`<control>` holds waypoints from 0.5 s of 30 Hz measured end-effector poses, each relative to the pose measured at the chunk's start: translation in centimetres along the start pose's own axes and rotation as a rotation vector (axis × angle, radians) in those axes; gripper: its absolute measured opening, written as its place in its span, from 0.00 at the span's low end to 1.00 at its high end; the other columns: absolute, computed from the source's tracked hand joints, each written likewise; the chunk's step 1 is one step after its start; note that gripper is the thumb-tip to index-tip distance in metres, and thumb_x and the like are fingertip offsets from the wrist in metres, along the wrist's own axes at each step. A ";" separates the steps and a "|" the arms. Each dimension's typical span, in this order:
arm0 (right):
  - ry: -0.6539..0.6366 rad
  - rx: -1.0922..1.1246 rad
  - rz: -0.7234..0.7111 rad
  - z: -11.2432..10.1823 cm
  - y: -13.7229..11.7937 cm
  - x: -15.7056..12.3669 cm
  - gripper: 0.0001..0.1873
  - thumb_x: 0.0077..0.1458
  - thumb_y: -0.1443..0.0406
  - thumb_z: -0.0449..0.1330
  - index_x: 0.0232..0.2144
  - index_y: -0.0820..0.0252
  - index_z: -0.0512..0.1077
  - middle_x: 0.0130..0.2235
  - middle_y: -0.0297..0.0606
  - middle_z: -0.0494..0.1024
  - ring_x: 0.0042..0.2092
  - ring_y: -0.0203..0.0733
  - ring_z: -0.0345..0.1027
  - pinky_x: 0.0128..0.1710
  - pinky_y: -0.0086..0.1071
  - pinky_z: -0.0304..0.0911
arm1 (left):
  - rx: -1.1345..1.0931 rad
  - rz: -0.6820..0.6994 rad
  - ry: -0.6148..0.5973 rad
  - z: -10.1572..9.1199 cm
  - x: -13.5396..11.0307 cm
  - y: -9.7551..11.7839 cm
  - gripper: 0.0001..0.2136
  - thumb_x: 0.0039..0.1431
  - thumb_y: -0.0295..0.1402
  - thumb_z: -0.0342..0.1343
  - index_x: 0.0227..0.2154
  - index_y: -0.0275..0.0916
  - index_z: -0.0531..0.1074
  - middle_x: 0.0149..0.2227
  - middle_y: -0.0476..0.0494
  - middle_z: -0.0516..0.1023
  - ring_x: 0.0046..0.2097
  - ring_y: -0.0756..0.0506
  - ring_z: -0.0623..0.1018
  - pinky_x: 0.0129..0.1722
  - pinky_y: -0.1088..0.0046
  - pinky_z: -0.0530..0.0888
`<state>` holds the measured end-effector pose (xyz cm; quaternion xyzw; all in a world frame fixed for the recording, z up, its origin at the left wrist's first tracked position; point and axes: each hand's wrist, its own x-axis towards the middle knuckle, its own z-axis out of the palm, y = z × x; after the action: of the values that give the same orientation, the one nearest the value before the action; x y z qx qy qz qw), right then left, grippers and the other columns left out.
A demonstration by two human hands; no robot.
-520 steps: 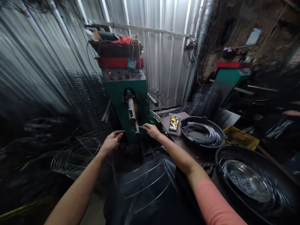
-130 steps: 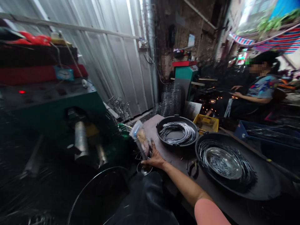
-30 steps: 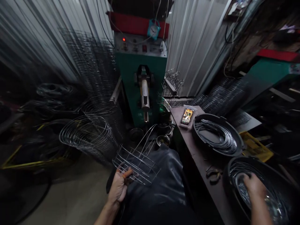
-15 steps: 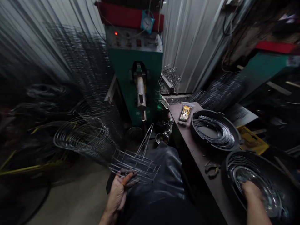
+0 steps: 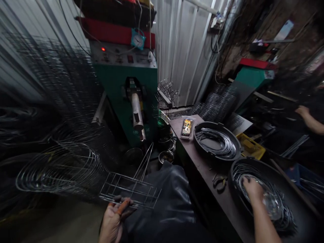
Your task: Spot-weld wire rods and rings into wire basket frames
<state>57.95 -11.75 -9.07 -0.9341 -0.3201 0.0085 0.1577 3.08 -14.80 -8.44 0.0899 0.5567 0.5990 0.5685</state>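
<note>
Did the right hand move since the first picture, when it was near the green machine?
Yes. The right hand moved rightward, away from the green machine, and now it is inside the black tub of wire rings.

I get left hand (image 5: 113, 221) cut off at bottom edge, right fingers (image 5: 249, 187) covering part of steel bowl (image 5: 272, 202), wire mesh (image 5: 50, 84) at left blurred, co-worker's arm (image 5: 312, 123) cut off, phone screen (image 5: 186, 127) unreadable

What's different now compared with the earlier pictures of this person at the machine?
The hands have left the green machine, where they held a wire together. The left hand now holds a wire frame low down, and the right hand has moved right, into the large black basin. The smaller basin of wire hoops and the pliers stayed put.
</note>
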 end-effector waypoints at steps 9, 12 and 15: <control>-0.844 1.006 -0.424 4.8 -24.7 -16.1 0.14 0.42 0.54 0.57 0.22 0.61 0.69 0.19 0.31 0.69 0.21 0.34 0.60 0.22 0.27 0.55 | 0.000 0.045 0.012 -0.5 -0.1 -0.5 0.30 0.23 0.32 0.70 0.35 0.41 0.64 0.29 0.52 0.75 0.28 0.49 0.74 0.26 0.72 0.75; -1.010 1.131 -0.432 6.4 -29.3 -19.7 0.14 0.41 0.55 0.59 0.20 0.61 0.67 0.18 0.29 0.66 0.19 0.32 0.59 0.20 0.26 0.53 | 0.025 0.083 0.014 0.4 -0.3 0.1 0.28 0.26 0.33 0.70 0.34 0.40 0.64 0.29 0.52 0.73 0.29 0.49 0.74 0.25 0.73 0.75; -1.013 1.190 -0.446 6.7 -32.3 -21.1 0.14 0.40 0.56 0.60 0.19 0.61 0.67 0.18 0.28 0.66 0.20 0.31 0.58 0.21 0.26 0.53 | 0.023 0.120 0.014 1.3 0.1 1.0 0.28 0.28 0.33 0.69 0.35 0.40 0.63 0.29 0.52 0.72 0.28 0.49 0.74 0.24 0.72 0.75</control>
<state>21.17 1.54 -7.56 -0.4909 -0.4731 0.5672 0.4619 3.49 -13.74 -7.22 0.1253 0.5612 0.6262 0.5265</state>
